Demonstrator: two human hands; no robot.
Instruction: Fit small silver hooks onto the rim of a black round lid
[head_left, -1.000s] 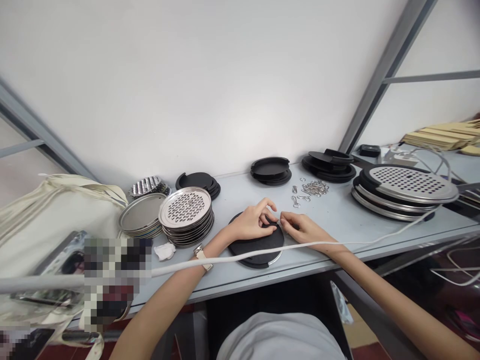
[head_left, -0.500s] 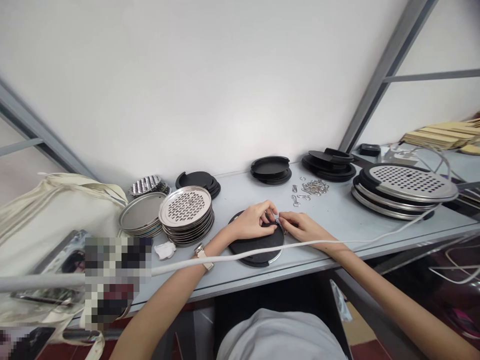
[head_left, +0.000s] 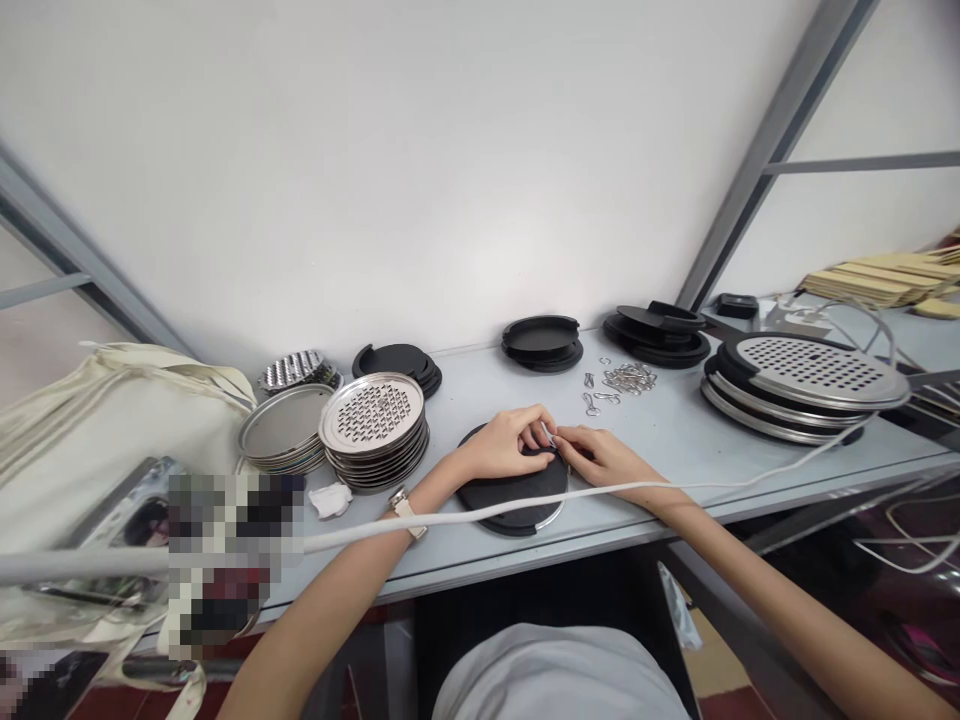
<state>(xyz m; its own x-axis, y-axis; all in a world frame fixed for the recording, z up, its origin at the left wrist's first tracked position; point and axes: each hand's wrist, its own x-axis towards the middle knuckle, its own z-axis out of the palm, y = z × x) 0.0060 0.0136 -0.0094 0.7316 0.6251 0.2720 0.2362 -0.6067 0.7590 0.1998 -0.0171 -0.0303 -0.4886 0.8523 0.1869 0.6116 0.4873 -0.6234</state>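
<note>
A round black disc (head_left: pixel 514 497) with a metal rim showing at its lower right lies on the table near the front edge. My left hand (head_left: pixel 514 442) rests over its upper part, fingers curled at a small metal piece by the disc's right edge. My right hand (head_left: pixel 600 458) meets it there from the right, thumb and fingertips pinched together on the same small metal piece, which the fingers mostly hide. Beyond my hands lies a pile of small metal clips (head_left: pixel 630 378), with a few loose clips (head_left: pixel 591 404) beside it.
Round grater plates (head_left: pixel 375 415) and plain metal discs (head_left: pixel 281 425) are stacked at left. Black holders (head_left: pixel 540 340) stand along the wall. Assembled graters (head_left: pixel 817 372) are piled at right. A white cable (head_left: pixel 465 516) crosses in front of my hands. A cream bag (head_left: pixel 172 400) sits far left.
My hands stay at the disc's right edge. The fingers of my right hand have shifted slightly left and cover more of the small metal piece. The view has moved slightly.
</note>
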